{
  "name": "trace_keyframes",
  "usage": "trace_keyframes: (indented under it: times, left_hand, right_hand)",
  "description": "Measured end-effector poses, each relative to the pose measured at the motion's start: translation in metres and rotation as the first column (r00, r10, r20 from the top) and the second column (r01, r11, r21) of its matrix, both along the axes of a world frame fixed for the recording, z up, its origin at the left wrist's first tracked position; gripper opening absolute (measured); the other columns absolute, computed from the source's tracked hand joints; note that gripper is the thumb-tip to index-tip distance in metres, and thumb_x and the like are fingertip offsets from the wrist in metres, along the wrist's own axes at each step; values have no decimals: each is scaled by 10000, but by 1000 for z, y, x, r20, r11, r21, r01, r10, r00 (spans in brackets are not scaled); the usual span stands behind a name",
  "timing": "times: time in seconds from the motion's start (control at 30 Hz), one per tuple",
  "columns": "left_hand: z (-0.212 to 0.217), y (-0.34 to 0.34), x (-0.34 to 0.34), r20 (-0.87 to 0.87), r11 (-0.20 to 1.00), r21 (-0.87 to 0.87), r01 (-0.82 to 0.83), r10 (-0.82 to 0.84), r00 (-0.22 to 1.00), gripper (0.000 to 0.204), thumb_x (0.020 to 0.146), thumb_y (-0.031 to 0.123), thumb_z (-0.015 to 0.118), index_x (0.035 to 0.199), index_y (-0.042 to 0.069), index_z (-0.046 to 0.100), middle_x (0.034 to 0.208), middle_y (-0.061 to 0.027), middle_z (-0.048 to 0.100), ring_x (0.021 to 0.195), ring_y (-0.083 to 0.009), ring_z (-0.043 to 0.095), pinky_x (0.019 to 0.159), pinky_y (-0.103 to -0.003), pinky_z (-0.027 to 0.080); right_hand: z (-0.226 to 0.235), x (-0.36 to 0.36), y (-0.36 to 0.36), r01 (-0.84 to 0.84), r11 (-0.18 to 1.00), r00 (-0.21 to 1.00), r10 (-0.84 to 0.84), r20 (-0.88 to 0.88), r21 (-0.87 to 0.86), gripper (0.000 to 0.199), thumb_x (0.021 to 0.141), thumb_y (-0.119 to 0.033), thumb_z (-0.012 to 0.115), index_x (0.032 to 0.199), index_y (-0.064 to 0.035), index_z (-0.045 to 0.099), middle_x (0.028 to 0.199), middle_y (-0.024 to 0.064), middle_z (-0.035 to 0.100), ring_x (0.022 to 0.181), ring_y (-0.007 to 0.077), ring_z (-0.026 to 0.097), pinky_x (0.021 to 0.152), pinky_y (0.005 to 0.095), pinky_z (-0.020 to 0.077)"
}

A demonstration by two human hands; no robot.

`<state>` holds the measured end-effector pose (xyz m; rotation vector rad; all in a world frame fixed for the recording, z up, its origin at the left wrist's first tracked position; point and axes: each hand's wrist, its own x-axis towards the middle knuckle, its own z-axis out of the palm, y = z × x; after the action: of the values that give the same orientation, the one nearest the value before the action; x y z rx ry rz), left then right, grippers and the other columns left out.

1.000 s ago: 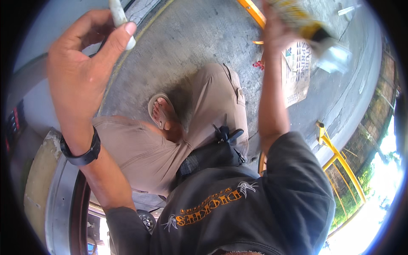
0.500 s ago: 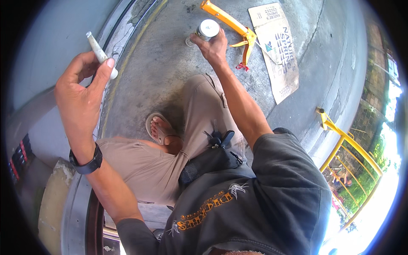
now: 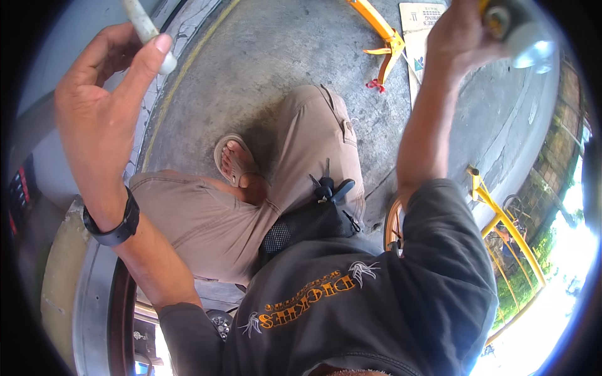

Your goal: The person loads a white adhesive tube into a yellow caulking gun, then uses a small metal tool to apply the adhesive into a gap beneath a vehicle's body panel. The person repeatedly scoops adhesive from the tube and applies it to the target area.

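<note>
My left hand (image 3: 103,94), raised at the upper left, pinches a white tapered nozzle (image 3: 145,28) between thumb and fingers. The nozzle points up and its tip runs out of the picture. High on the right, my right hand (image 3: 461,41) is wrapped round a cylindrical container (image 3: 515,30), dark on its side with a pale end. It is tilted and smeared by motion, so its exact kind is not clear. A yellow-orange caulking gun (image 3: 376,22) lies on the concrete floor between my hands, touched by neither. Something red is tied to its handle.
A flattened cardboard sheet (image 3: 414,28) lies beside the caulking gun, partly behind my right arm. A yellow metal frame (image 3: 511,225) stands at the right. My bent legs (image 3: 307,131) and sandalled foot (image 3: 237,163) occupy the middle. A pale wall runs along the left.
My right hand has swung up and to the right with the container, tipping it over. My left hand has risen slightly, still pinching the nozzle. The gun and cardboard appear shifted as the view moved.
</note>
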<state>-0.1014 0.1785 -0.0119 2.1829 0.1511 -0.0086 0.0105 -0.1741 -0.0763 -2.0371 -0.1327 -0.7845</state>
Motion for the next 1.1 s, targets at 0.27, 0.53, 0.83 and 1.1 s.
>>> trace_keyframes:
  times: [0.27, 0.53, 0.83, 1.1]
  left_hand:
    - [-8, -10, 9, -37, 995, 92, 33, -30, 999, 246, 890, 192, 796, 1014, -13, 738, 822, -28, 707, 787, -91, 636, 769, -247, 497]
    - [-2, -8, 7, -87, 996, 54, 72, -67, 994, 253, 909, 217, 780, 1035, 3, 734, 896, -36, 723, 862, -98, 637, 826, -257, 488]
    - [-8, -18, 15, -38, 990, 112, 84, -81, 996, 193, 873, 140, 786, 1001, 1, 744, 817, -27, 718, 769, -93, 653, 735, -248, 509]
    - [-7, -13, 10, -163, 992, 123, 42, -22, 986, 259, 910, 228, 782, 1049, 14, 737, 896, -45, 728, 884, -115, 656, 836, -268, 493]
  right_hand:
    - [-221, -62, 32, -137, 990, 783, 94, -615, -22, 542, 745, -411, 870, 1001, 31, 687, 909, 212, 715, 886, 321, 716, 808, 419, 555]
    - [-14, -9, 36, -23, 967, 992, 53, -112, 253, 603, 791, -352, 866, 1235, -21, 627, 1202, 162, 673, 1112, 306, 651, 899, 405, 529]
    - [-254, -54, 12, -76, 996, 677, 12, -736, -54, 666, 745, -369, 896, 1219, 27, 646, 1110, 207, 737, 1047, 327, 710, 947, 412, 528]
    - [-33, 0, 12, -105, 962, 930, 184, -317, 252, 218, 871, -127, 799, 1033, -3, 723, 935, 42, 730, 843, 115, 650, 739, 259, 502]
